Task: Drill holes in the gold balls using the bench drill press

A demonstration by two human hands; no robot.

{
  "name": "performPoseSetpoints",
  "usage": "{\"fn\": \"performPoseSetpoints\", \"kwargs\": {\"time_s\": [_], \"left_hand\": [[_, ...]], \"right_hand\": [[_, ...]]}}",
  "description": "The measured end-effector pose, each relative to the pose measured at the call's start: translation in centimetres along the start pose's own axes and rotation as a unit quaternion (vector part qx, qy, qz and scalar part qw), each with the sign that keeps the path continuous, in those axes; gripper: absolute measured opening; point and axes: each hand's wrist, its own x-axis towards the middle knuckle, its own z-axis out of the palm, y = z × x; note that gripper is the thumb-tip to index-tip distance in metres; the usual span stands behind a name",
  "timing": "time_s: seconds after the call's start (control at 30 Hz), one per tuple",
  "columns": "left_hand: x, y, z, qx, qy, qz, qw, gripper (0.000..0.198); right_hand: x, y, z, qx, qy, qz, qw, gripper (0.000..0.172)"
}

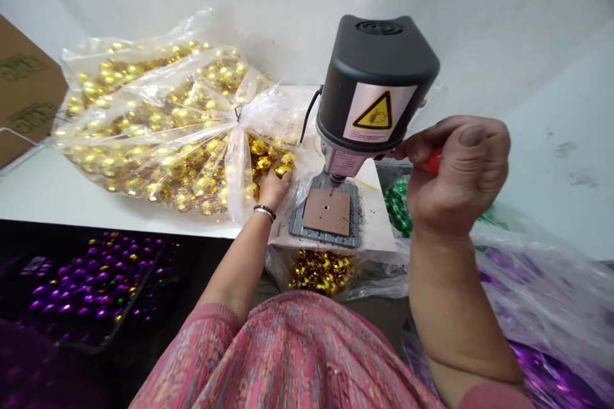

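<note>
My left hand (273, 192) reaches into the torn side of a clear plastic bag (237, 172) full of shiny gold faceted balls (261, 153). Its fingers close round a gold ball (284, 170) at the opening; some fingertips are hidden among the balls. On the right, my right hand (460, 166) is wrapped round the red knob (433, 161) of the feed handle on a small black drill press (384, 64). Under the drill bit (332, 190), a brown square board (327, 211) with a small hole lies on the grey slotted base (300, 220). Nothing else sits on the board.
Gold balls (320, 271) fill a plastic bag below the table's front edge. Purple balls (91, 287) lie in a dark crate at lower left. Green balls (399, 204) and purple bags (551, 370) are at right. A cardboard box (29, 86) stands at far left. Dark shavings dot the white table (182, 217).
</note>
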Motion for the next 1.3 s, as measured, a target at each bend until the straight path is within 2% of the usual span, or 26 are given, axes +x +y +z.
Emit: {"fn": "performPoseSetpoints", "kwargs": {"time_s": [0.13,0.27,0.3,0.37,0.43,0.5,0.57,0.67,0.73,0.87,1.0,1.17,1.3], "left_hand": [[-0.6,-0.3,0.4,-0.048,0.044,0.052,0.997,0.041],[-3.1,-0.7,-1.3,-0.219,0.054,0.041,0.973,0.052],[-4.0,-0.8,-1.9,-0.273,0.034,0.050,0.960,0.056],[-5.9,-0.8,-2.7,-0.368,-0.059,0.092,0.924,0.060],[-7.6,-0.7,-2.9,-0.419,-0.164,0.123,0.885,0.063],[-8.7,-0.3,-2.6,-0.435,-0.235,0.123,0.860,0.063],[-9.1,0.1,-1.9,-0.416,-0.250,0.100,0.869,0.058],[-8.8,0.7,-1.0,-0.356,-0.213,0.064,0.908,0.057],[-8.4,0.8,-0.7,-0.340,-0.207,0.059,0.916,0.059],[-8.0,0.9,-0.3,-0.315,-0.217,0.074,0.921,0.059],[-7.7,0.8,0.2,-0.241,-0.194,0.107,0.945,0.053],[-7.8,1.3,0.4,-0.163,-0.165,0.159,0.959,0.051],[-8.3,2.2,0.4,-0.135,-0.178,0.164,0.961,0.054]], "right_hand": [[0.0,0.0,-0.1,-0.009,-0.003,-0.003,1.000,0.031],[0.0,0.0,0.0,-0.008,-0.014,-0.014,1.000,0.029],[0.1,0.0,0.1,-0.007,-0.015,-0.018,1.000,0.029],[0.2,0.0,0.2,0.001,-0.014,-0.023,1.000,0.029],[0.5,0.1,0.3,0.010,-0.011,-0.023,1.000,0.028],[1.1,0.1,0.5,0.013,-0.013,-0.016,1.000,0.028],[2.1,0.1,0.8,0.009,-0.013,-0.005,1.000,0.029],[3.9,0.2,1.4,0.006,-0.003,0.031,0.999,0.028],[5.1,0.4,1.7,0.003,0.008,0.061,0.998,0.027],[6.7,1.0,2.4,-0.022,0.019,0.103,0.994,0.029],[7.5,2.0,2.8,-0.095,0.052,0.098,0.989,0.033],[7.5,2.3,3.0,-0.116,0.071,0.079,0.988,0.061],[7.3,2.0,3.1,-0.124,0.057,0.089,0.987,0.064]]}}
